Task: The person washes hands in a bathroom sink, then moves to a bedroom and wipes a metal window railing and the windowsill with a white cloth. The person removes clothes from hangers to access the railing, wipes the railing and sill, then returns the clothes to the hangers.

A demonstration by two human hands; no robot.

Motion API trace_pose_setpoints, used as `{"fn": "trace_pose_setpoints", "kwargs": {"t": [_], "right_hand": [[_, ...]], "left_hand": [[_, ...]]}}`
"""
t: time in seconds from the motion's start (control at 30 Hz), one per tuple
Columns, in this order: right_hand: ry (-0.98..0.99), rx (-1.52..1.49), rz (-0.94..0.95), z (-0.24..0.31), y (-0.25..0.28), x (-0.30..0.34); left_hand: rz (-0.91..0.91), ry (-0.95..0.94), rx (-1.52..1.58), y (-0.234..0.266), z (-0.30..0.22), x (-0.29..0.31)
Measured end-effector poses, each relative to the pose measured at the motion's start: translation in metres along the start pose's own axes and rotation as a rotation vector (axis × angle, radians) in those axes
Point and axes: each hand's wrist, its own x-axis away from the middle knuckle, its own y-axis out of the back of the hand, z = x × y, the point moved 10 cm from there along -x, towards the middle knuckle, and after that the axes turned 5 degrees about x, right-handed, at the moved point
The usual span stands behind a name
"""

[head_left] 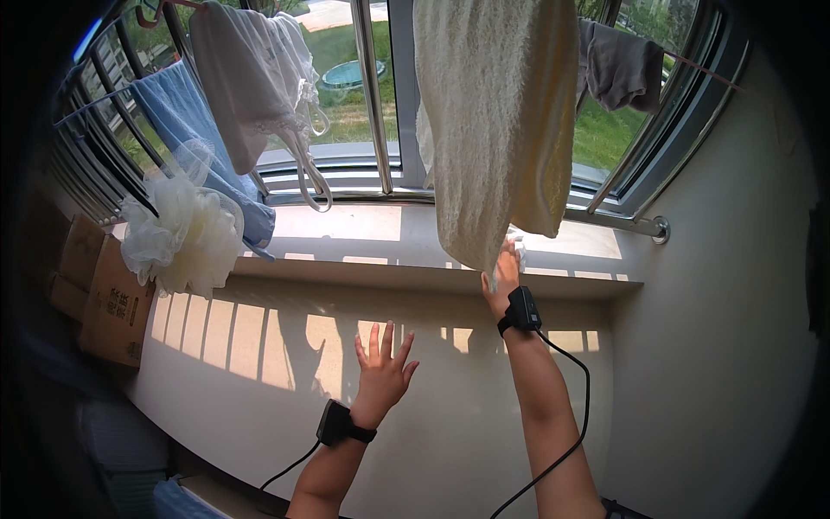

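My right hand (504, 275) reaches to the pale window sill, just under the hem of a hanging cream towel (493, 112). Its fingers press on a crumpled white cloth (517, 238); the towel hides part of the cloth, and I cannot tell whether it is fabric or paper. My left hand (382, 370), fingers spread and holding nothing, is over the lower pale ledge (484, 415). Each wrist wears a black strapped box with a cable.
Along the metal window rails hang a white camisole (251, 78), a blue cloth (194, 138), a cream bath puff (186, 229) and a small grey garment (618, 65). Cardboard boxes (117, 303) stand at the left. A pale wall (718, 303) bounds the right side.
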Motion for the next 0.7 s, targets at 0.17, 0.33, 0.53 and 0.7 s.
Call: {"fn": "trace_pose_setpoints", "kwargs": {"t": [0.17, 0.33, 0.53, 0.7], "right_hand": [[-0.353, -0.009, -0.001, 0.060, -0.055, -0.047], [-0.161, 0.006, 0.000, 0.190, -0.107, -0.106], [0.159, -0.341, -0.078, 0.246, -0.088, -0.096], [-0.192, -0.094, -0.369, 0.076, -0.005, -0.083]], "left_hand": [[0.092, -0.115, 0.071, 0.022, 0.079, 0.043], [0.126, -0.110, 0.000, 0.054, 0.176, 0.084], [0.057, -0.071, 0.082, 0.057, 0.206, 0.082], [0.056, -0.102, 0.060, 0.056, 0.207, 0.085]]}}
